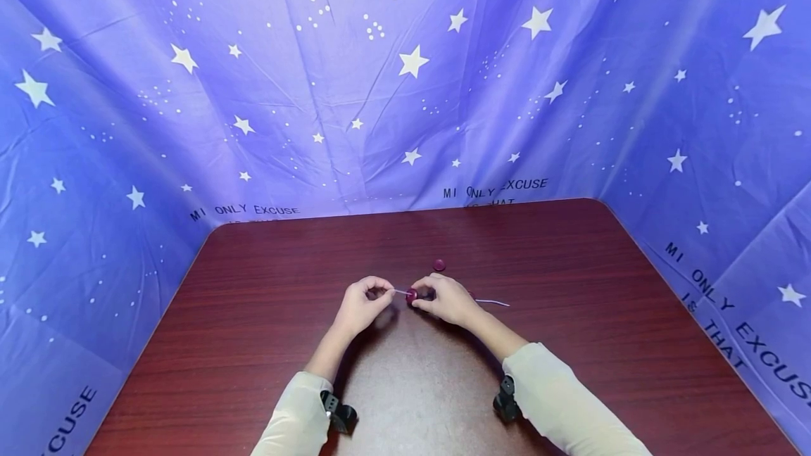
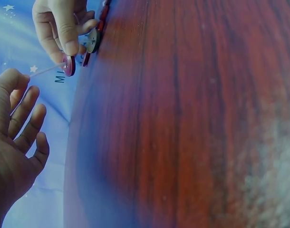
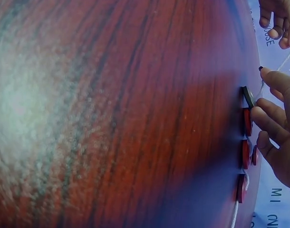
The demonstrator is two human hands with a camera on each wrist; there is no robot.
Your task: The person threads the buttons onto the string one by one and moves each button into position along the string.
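My left hand [image 1: 366, 306] pinches the end of a thin white string [image 1: 400, 292] between thumb and fingertips. Close by on its right, my right hand [image 1: 447, 300] holds a dark red button [image 1: 412, 295] by the edge between thumb and finger. The string runs from my left fingertips to this button, seen side-on in the left wrist view [image 2: 69, 65]. Beyond it, partly behind my right fingers, is a dark button with a greenish face [image 2: 92, 41]. More red buttons [image 3: 245, 154] stand along the string in the right wrist view; my hand hides most of them in the head view.
A loose dark red button [image 1: 439, 265] lies on the table just beyond my right hand. The string's tail [image 1: 493, 302] trails out to the right. The reddish-brown wooden table [image 1: 285, 259] is bordered by a blue-purple star-patterned curtain [image 1: 355, 76].
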